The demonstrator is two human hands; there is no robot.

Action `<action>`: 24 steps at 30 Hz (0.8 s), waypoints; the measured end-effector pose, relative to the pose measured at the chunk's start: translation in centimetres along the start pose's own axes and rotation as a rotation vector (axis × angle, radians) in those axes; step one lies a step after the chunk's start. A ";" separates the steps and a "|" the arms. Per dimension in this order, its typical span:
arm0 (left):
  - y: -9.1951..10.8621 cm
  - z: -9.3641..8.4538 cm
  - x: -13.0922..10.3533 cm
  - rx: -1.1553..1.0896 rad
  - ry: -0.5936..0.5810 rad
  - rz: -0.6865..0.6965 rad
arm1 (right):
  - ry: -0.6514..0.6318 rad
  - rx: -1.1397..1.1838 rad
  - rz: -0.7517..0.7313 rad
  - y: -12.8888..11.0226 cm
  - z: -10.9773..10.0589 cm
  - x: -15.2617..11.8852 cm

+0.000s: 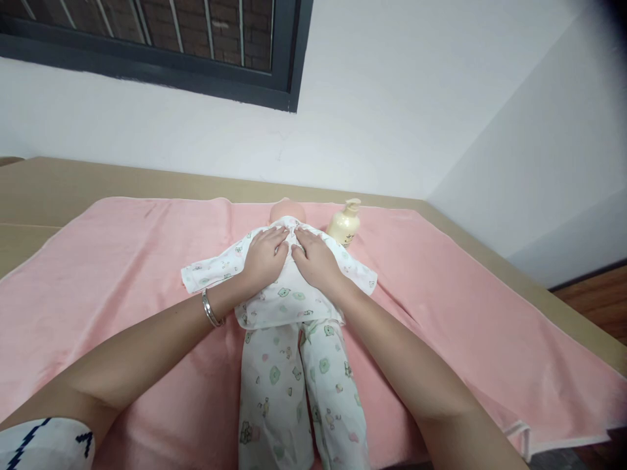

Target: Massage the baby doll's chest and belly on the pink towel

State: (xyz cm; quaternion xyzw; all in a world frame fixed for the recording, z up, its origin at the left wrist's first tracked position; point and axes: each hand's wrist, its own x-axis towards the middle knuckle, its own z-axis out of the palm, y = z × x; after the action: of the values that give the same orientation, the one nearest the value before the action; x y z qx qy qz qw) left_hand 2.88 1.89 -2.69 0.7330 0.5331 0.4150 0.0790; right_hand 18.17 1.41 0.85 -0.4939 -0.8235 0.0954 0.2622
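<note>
A baby doll (pixel 288 210) lies on its back or front, I cannot tell which, dressed in a white printed top (pixel 287 301) and matching trousers (pixel 278 385). Flat on the left side of its upper body rests my left hand (pixel 267 256), fingers stretched toward the collar. My right hand (pixel 316 261) lies the same way on the right side, its fingertips close to those of my left. Neither hand grips anything. Both sleeves spread outward on a pink towel (pixel 161 274). The doll's hands and feet are not visible.
A cream pump bottle (pixel 344 223) stands right of the doll's head, near my right hand. The towel covers much of a wooden table (pixel 78 175). Behind it rises a white wall (pixel 372 111) with a dark-framed window (pixel 287 72).
</note>
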 end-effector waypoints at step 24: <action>2.2 -1.7 0.5 0.211 -0.187 -0.044 | 0.001 -0.143 0.066 -1.9 -1.5 -1.1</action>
State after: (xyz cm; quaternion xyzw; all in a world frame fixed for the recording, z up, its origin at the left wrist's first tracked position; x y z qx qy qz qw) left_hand 3.30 0.84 -0.11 0.7608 0.5800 0.2850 0.0599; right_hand 17.87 -0.61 2.57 -0.5381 -0.8114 0.0447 0.2236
